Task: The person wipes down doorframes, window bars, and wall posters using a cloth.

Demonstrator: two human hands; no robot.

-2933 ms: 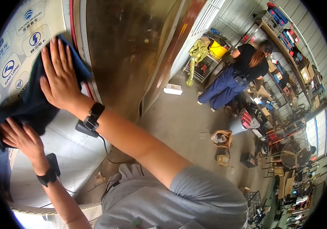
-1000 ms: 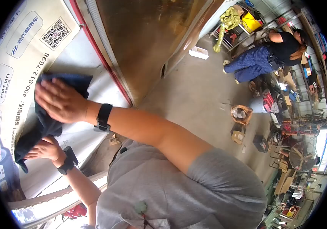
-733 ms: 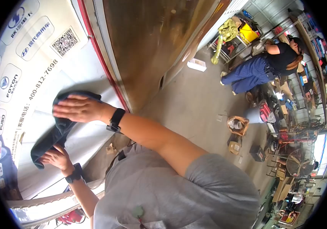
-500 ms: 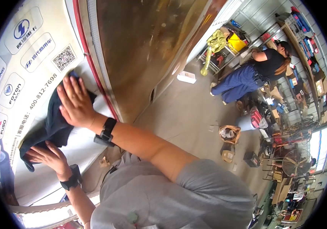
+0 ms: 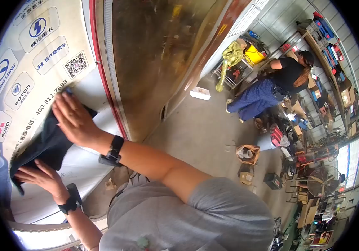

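A dark cloth (image 5: 54, 142) lies bunched against a white panel printed with vehicle brand logos and a phone number (image 5: 41, 111). My right hand (image 5: 75, 121) rests flat on the cloth's upper part, fingers stretched out near the end of the number. Lower down, my left hand (image 5: 43, 178) presses on the cloth's lower end with fingers spread. Both wrists wear black bands with a small device. Parts of the cloth under the palms are hidden.
A brown glossy panel with a red edge (image 5: 104, 83) stands beside the sign. Across the floor (image 5: 183, 134), a person in a black shirt (image 5: 290, 75) faces cluttered shelves. A bin (image 5: 267, 140), a paper bag (image 5: 247, 154) and a standing fan (image 5: 322, 182) are on the right.
Both hands and the cloth have slid down and to the left over the printed panel, away from the QR code. The view has shifted slightly.
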